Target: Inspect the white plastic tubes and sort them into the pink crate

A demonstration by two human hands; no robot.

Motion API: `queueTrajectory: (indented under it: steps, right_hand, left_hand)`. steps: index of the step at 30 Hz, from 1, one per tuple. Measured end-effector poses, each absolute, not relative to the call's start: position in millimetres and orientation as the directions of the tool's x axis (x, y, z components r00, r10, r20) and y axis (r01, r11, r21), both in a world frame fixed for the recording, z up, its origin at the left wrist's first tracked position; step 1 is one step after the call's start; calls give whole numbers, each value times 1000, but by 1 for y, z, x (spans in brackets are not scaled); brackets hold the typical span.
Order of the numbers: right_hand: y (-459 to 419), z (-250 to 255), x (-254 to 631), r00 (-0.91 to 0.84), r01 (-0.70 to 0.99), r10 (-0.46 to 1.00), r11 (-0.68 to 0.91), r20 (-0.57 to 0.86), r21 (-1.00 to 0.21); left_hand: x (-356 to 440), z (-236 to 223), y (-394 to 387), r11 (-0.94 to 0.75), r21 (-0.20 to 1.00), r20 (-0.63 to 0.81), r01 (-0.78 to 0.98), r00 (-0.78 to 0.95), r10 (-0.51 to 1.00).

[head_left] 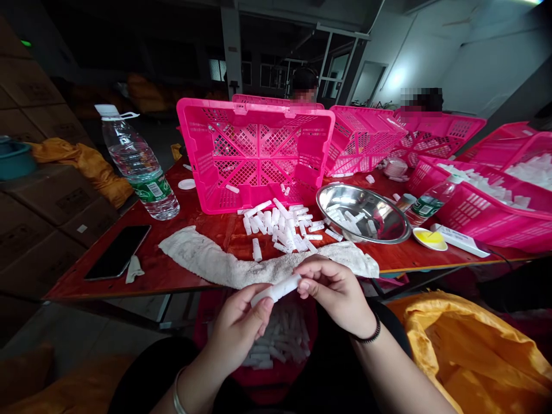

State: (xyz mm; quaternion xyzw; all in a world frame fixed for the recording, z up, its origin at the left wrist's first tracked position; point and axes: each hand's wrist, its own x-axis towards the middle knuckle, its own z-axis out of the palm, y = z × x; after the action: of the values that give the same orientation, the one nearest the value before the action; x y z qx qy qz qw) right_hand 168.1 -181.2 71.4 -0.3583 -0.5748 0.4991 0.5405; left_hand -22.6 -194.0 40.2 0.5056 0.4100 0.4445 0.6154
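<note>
Both my hands hold one small white plastic tube [278, 288] just below the table's near edge. My left hand [239, 330] pinches its lower left end with thumb and fingers. My right hand [334, 287] is closed on its upper right end. Under my hands, in my lap, a red basket [259, 382] holds several more white tubes. A pile of white tubes [280, 225] lies on the red table [181, 270] in front of a pink crate [256, 152] tipped on its side. A white towel [224, 261] lies along the table edge.
A steel bowl [362, 211] with a few tubes sits right of the pile. A water bottle [140, 167] and a black phone [117, 252] stand left. More pink crates [474, 201] of tubes, a yellow dish [429, 238] and an orange sack [470, 351] are right. Two people sit behind the crates.
</note>
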Motion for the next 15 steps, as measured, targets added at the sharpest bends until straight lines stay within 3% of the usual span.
queueTrajectory:
  steps: [3,6,8,10,12,15]
  right_hand:
    - [-181,72,168,-179,-154,959,191,218,-969]
    - [-180,70,169,-227,-116,932,262,282,-958]
    - [-182,66,166,-221,-97,926,291,306,-952]
    - [-184,60,163,-161,-60,932,319,324,-946]
    - [-186,52,162,-162,28,927,346,338,-938]
    - [-176,36,176,-329,277,909,351,254,-895]
  left_hand:
    - [-25,39,-194,-26,1000,27,-9,159,987]
    - [-22,37,-193,194,963,-121,-186,344,931]
    - [-19,35,-194,228,955,-140,-187,394,909]
    - [-19,30,-195,36,999,-29,-22,267,963]
    - [-24,22,-196,-185,960,158,209,140,977]
    - [-37,10,-186,-320,833,259,452,192,947]
